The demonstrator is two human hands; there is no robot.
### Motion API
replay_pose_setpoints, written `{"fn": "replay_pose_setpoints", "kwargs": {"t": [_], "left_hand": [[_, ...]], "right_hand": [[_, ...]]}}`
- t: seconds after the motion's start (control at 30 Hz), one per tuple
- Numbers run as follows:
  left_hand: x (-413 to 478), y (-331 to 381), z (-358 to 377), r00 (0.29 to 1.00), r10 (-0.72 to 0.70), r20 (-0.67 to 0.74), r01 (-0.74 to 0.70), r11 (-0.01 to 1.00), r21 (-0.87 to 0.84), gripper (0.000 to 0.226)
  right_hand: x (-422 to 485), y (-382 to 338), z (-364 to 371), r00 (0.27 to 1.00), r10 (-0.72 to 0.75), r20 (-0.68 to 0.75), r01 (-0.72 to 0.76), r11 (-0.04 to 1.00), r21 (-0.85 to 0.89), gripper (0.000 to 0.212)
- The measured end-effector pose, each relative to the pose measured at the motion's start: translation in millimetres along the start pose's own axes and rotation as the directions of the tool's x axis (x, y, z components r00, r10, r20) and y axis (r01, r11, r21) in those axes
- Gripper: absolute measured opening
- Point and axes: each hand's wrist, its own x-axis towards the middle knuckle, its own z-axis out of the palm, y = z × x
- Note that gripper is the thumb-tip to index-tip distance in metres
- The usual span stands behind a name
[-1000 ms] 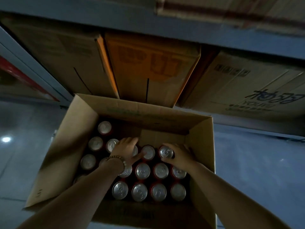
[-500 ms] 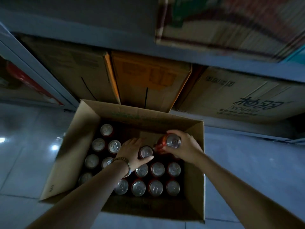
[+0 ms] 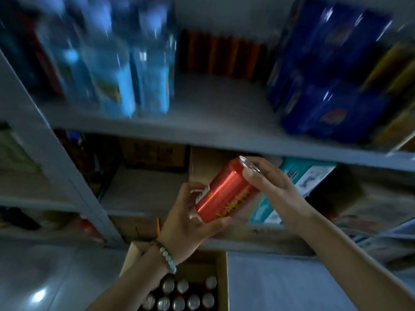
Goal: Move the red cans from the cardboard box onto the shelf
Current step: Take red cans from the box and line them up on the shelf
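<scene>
A red can [image 3: 226, 194] with yellow lettering is held tilted in the air in front of the shelving, below the grey shelf [image 3: 215, 113]. My left hand [image 3: 193, 218] cups its bottom end with the fingers curled round it. My right hand [image 3: 271, 182] grips its top rim. The cardboard box [image 3: 221, 272] sits on the floor at the bottom of the view, with several red cans [image 3: 186, 297] standing in it, silver tops up. A row of red cans [image 3: 224, 55] stands at the back of the shelf.
Clear water bottles [image 3: 125, 57] stand on the shelf's left side and blue packs [image 3: 332, 70] on its right, with a bare gap between. Lower shelves hold brown cartons [image 3: 155, 153] and a teal-and-white box [image 3: 301, 178]. A grey upright post [image 3: 56, 158] runs at left.
My right hand lifted one can out of the box and up in front of the shelves. My left hand left the box and took the can's bottom. The view swung upward.
</scene>
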Motion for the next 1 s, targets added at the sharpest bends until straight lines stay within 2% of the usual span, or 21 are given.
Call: {"fn": "replay_pose_setpoints", "kwargs": {"t": [0.07, 0.13, 0.2, 0.27, 0.33, 0.43, 0.5, 0.57, 0.63, 0.7, 0.83, 1.0], "left_hand": [[14, 55, -7, 0.996, 0.082, -0.018, -0.084, 0.994, -0.073, 0.068], [26, 101, -14, 0.991, 0.134, -0.021, -0.135, 0.982, -0.131, 0.076], [38, 136, -21, 0.984, 0.180, -0.011, -0.180, 0.974, -0.140, 0.079], [50, 160, -28, 0.977, 0.212, 0.014, -0.209, 0.970, -0.122, 0.081], [63, 175, -31, 0.972, 0.232, 0.039, -0.226, 0.965, -0.130, 0.081], [89, 180, -31, 0.971, 0.233, 0.050, -0.228, 0.969, -0.100, 0.068], [110, 170, -32, 0.979, 0.200, 0.043, -0.200, 0.980, 0.018, 0.063], [131, 154, -38, 0.991, 0.135, -0.004, -0.129, 0.954, 0.271, 0.069], [147, 137, -44, 0.998, 0.054, -0.042, -0.021, 0.822, 0.569, 0.071], [162, 121, -48, 0.999, 0.001, -0.041, 0.030, 0.653, 0.757, 0.066], [186, 94, -51, 1.000, -0.016, 0.017, -0.008, 0.462, 0.887, 0.078], [199, 72, -53, 0.999, -0.029, 0.028, -0.012, 0.430, 0.903, 0.059]], "right_hand": [[2, -60, -12, 0.998, -0.058, -0.005, 0.057, 0.998, -0.016, 0.054], [3, -108, -20, 0.997, -0.076, 0.004, 0.076, 0.997, 0.001, 0.054], [6, -145, -26, 0.996, -0.088, 0.003, 0.088, 0.996, -0.001, 0.052], [11, -171, -28, 0.997, -0.081, -0.004, 0.081, 0.996, -0.023, 0.054], [19, -188, -30, 0.997, -0.073, -0.037, 0.071, 0.996, -0.050, 0.067], [37, -197, -35, 0.990, -0.082, -0.115, 0.074, 0.995, -0.072, 0.072], [54, -193, -40, 0.982, -0.083, -0.167, 0.072, 0.995, -0.073, 0.068], [77, -181, -44, 0.972, -0.074, -0.224, 0.055, 0.994, -0.089, 0.067], [106, -164, -49, 0.961, -0.072, -0.267, 0.042, 0.992, -0.117, 0.071], [134, -148, -53, 0.957, -0.050, -0.285, 0.021, 0.994, -0.103, 0.071], [188, -125, -55, 0.972, -0.062, -0.227, 0.031, 0.990, -0.135, 0.071], [251, -100, -40, 0.970, -0.075, -0.233, 0.047, 0.991, -0.126, 0.070]]}}
